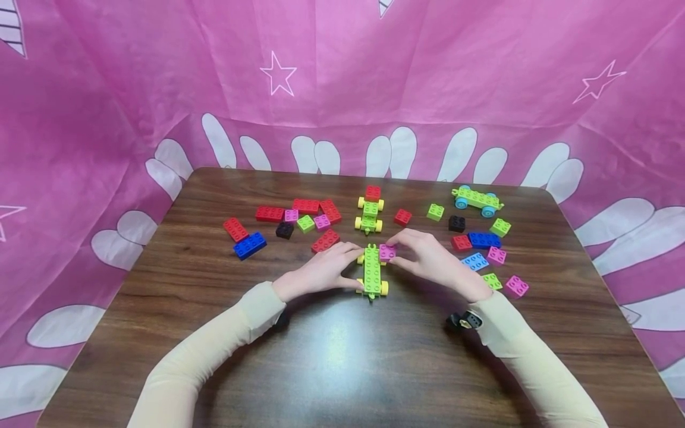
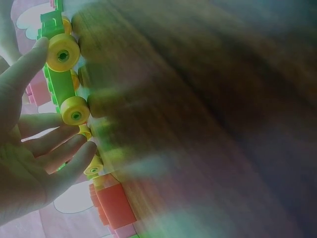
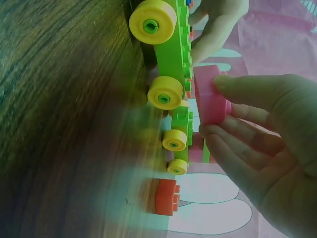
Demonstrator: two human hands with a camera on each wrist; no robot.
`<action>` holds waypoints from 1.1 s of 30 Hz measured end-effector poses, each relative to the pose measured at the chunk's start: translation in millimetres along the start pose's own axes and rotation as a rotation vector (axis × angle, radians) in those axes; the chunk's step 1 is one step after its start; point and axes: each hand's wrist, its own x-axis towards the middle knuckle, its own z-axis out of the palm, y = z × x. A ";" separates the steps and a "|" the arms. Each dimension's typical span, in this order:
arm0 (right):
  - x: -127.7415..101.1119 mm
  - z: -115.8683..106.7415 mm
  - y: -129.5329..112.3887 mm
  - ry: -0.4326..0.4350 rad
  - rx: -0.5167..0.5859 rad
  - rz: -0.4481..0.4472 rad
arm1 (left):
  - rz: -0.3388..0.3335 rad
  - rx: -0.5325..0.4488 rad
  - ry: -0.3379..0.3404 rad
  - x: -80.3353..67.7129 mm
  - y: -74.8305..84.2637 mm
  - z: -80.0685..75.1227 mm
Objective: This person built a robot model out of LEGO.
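Note:
A long lime-green toy car base (image 1: pixel 372 270) with yellow wheels lies lengthwise in the middle of the table. From its left side my left hand (image 1: pixel 327 267) grips it, thumb at the near wheel and forefinger at the far one, as the left wrist view shows on the yellow wheels (image 2: pixel 75 110). Between thumb and fingers my right hand (image 1: pixel 432 260) pinches a pink two-by-two brick (image 3: pixel 210 94). In the right wrist view that brick is level with the base's studded top and close beside it; whether they touch I cannot tell.
Beyond the base stands a shorter green car base (image 1: pixel 370 215), a red brick (image 1: pixel 373 192) at its far end. Several red, blue and pink bricks lie to the left, including a blue brick (image 1: pixel 250 245). More bricks and a blue-wheeled green base (image 1: pixel 477 199) are at the right.

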 end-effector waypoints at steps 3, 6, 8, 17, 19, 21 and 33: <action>1.3 1.2 -1.4 0.003 0.003 -0.005 | 0.000 -0.002 -0.002 0.2 -0.7 0.1; 2.3 2.3 -2.7 0.003 0.006 -0.007 | -0.002 -0.006 -0.006 0.6 -0.7 -0.1; 2.9 3.0 -3.7 0.000 0.008 -0.008 | -0.004 -0.007 -0.009 0.8 -0.5 -0.4; 5.0 4.1 -8.1 -0.007 0.014 -0.032 | -0.002 -0.003 -0.003 -0.3 0.1 -0.8; 5.2 4.6 -8.3 -0.009 0.018 -0.032 | -0.002 -0.004 -0.003 -0.5 0.1 -0.8; 5.4 5.3 -8.2 -0.009 0.025 -0.034 | 0.001 -0.012 0.002 -0.6 0.3 -0.9; 6.5 11.6 -7.2 -0.014 0.052 -0.047 | 0.004 -0.007 0.011 -1.7 1.1 -1.9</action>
